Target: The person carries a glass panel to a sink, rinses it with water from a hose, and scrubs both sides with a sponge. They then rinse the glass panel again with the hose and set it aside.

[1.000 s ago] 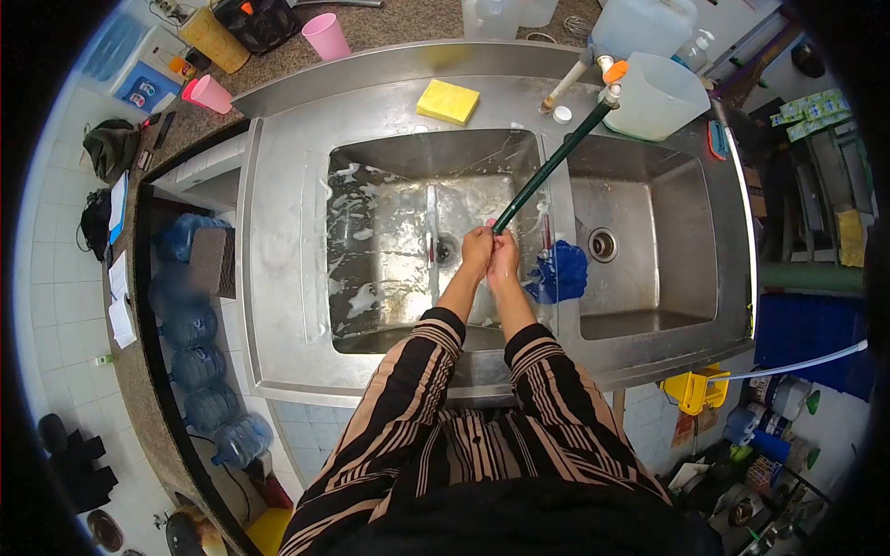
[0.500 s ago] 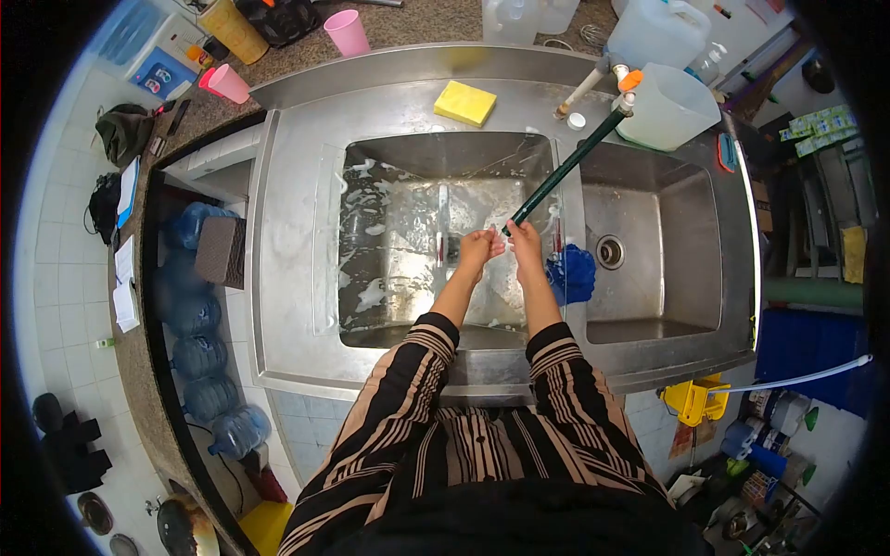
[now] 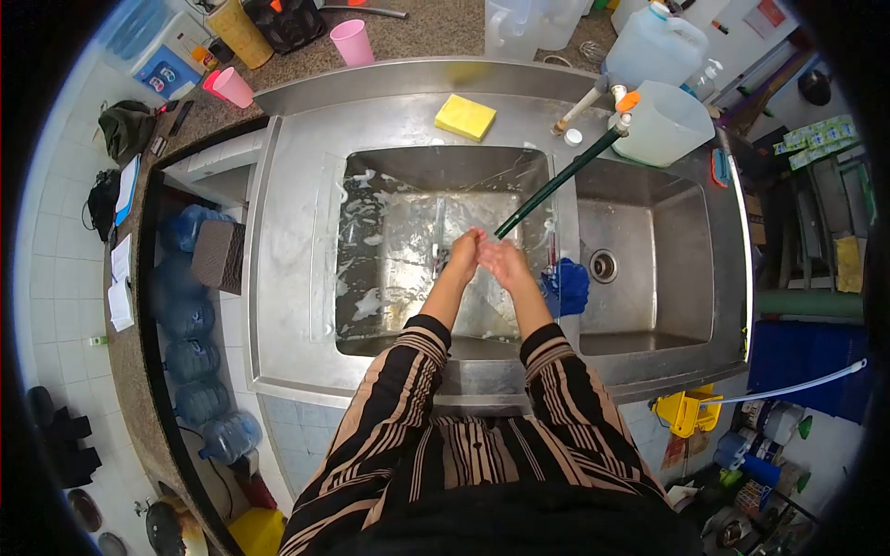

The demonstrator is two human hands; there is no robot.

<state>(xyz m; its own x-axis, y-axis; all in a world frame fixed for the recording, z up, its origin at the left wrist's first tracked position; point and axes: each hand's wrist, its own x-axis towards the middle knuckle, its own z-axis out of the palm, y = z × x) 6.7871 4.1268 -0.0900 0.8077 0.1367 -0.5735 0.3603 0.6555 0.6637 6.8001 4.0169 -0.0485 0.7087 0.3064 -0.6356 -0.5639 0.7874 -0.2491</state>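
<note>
My left hand (image 3: pixel 465 251) and my right hand (image 3: pixel 503 261) meet over the left sink basin (image 3: pixel 399 269), just below the end of a dark green hose (image 3: pixel 561 182). My right palm faces up with its fingers stretched out. Against its fingertips lie the extended fingers of my left hand, seen from the side. Neither hand holds anything. The hose slopes down from a tap with an orange handle (image 3: pixel 629 101). White foam clings to the basin's left side. A blue cloth (image 3: pixel 565 286) hangs over the divider to the right of my hands.
A yellow sponge (image 3: pixel 465 118) lies behind the basin. The right basin (image 3: pixel 640 269) has a round drain. A translucent cut jug (image 3: pixel 663 125) stands by the tap. On the back counter are a pink cup (image 3: pixel 352 43) and a large jug (image 3: pixel 654 46). Water bottles (image 3: pixel 199 354) line the shelf at left.
My right hand has come off the hose end and turned palm up beneath it. My left hand has shifted slightly left and touches the right. The view has tilted a little.
</note>
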